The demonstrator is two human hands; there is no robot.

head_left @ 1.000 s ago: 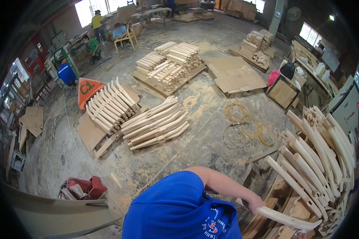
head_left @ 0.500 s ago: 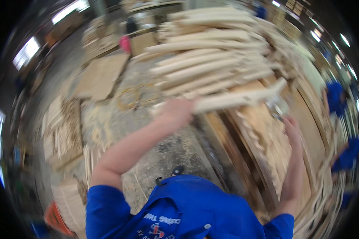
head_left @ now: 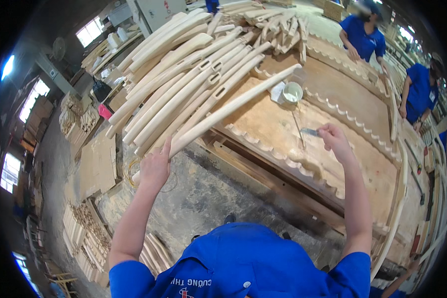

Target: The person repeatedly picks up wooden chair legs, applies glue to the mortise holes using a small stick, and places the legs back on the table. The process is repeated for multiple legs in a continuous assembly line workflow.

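Since half a second ago the view has steadied: left hand (head_left: 155, 166) grips the near end of a long slat (head_left: 233, 106) lying across the table (head_left: 352, 164); right hand (head_left: 334, 139) pinches a brush (head_left: 310, 132) below the glue cup (head_left: 292, 92). Gluing seems underway; next likely needs careful brushing along the slat.

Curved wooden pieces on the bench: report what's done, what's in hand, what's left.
Done: nothing shows as finished; any glue on the wood is too small to tell. In hand: the left hand grips one long curved piece at its near end, while the right hand holds a small brush near the glue cup. Left: the big stack of curved pieces lies behind.
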